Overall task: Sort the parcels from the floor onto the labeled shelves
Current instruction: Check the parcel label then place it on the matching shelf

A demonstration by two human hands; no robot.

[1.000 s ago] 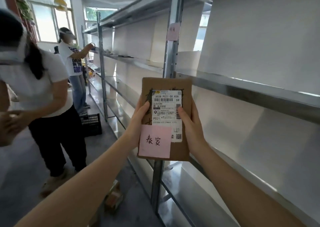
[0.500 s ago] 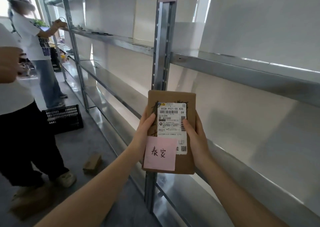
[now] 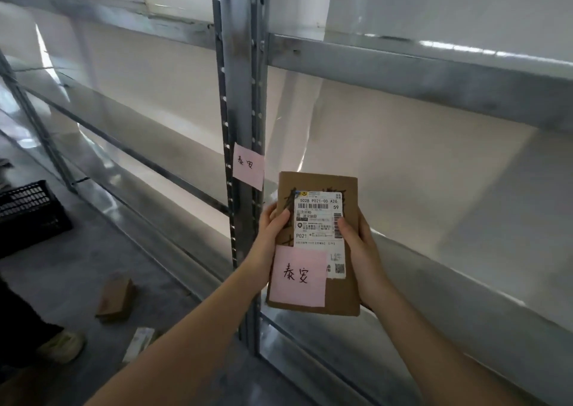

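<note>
I hold a flat brown cardboard parcel (image 3: pixel 341 294) upright in front of the metal shelving. It carries a white shipping label and a pink sticky note (image 3: pixel 297 277) with handwritten characters. My left hand (image 3: pixel 273 232) grips its left edge and my right hand (image 3: pixel 359 250) grips its right edge. On the shelf's upright post (image 3: pixel 240 95), just up and left of the parcel, a pink label (image 3: pixel 248 165) shows similar handwriting. The shelf board (image 3: pixel 465 269) behind the parcel is bare.
A small brown parcel (image 3: pixel 115 295) and a flat pale packet (image 3: pixel 138 343) lie on the grey floor at lower left. A black plastic crate (image 3: pixel 28 213) stands at the left edge. Another person's shoe (image 3: pixel 60 345) shows at bottom left.
My view has dropped and swung toward the shelves; the other people have left the frame. The pink label on the post has come into sight beside the parcel, still held in both hands.
</note>
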